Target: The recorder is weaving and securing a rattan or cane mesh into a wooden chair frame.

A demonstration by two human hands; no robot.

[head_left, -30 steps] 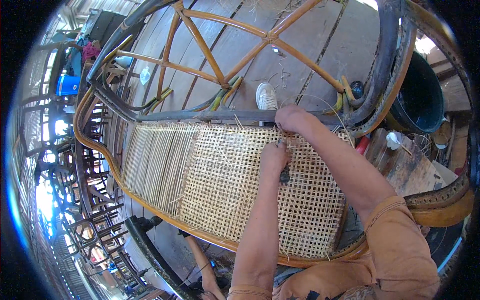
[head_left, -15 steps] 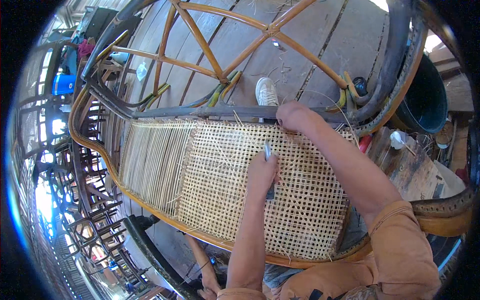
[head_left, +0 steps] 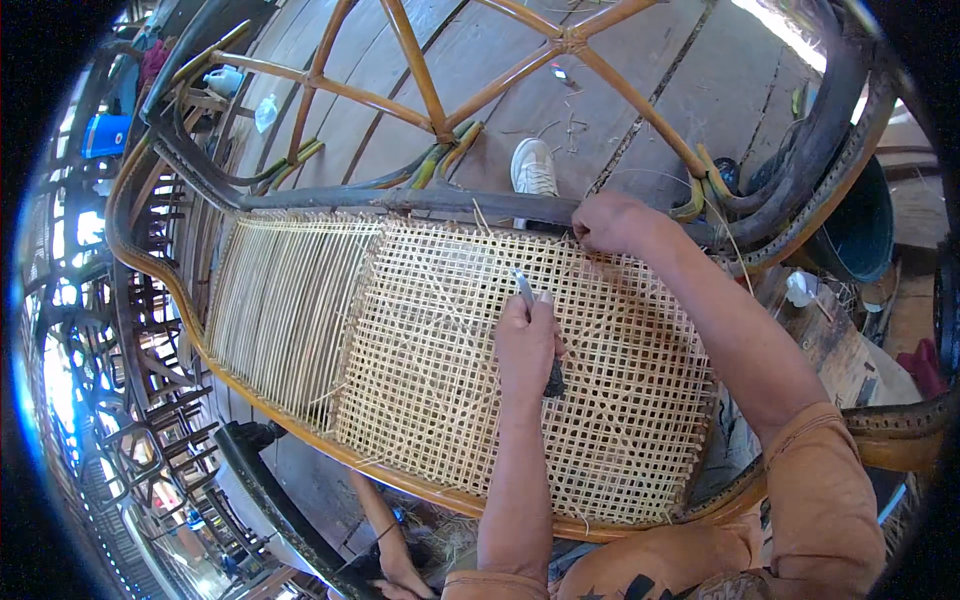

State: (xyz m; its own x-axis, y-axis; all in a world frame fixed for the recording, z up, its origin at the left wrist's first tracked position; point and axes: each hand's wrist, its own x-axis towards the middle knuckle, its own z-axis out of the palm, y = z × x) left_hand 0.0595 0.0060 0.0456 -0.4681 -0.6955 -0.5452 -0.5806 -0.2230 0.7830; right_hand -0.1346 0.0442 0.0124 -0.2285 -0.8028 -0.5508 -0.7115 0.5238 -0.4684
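Cane panel (head_left: 440,360) fills frame centre: lattice (head_left: 610,420) is woven centre-right; strands (head_left: 285,290) at left are mostly uncrossed. Blade-like tool (head_left: 524,285) is pinched by left hand (head_left: 526,345); upper centre-right, right hand's (head_left: 612,223) grip cannot be told.

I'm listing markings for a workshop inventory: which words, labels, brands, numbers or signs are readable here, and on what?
None can be read anywhere in view.
Orange shirt: dark printed shapes, cut off at the lower edge; no legible words.
Hand tool: no readable marking.
Woven panel: no writing visible.
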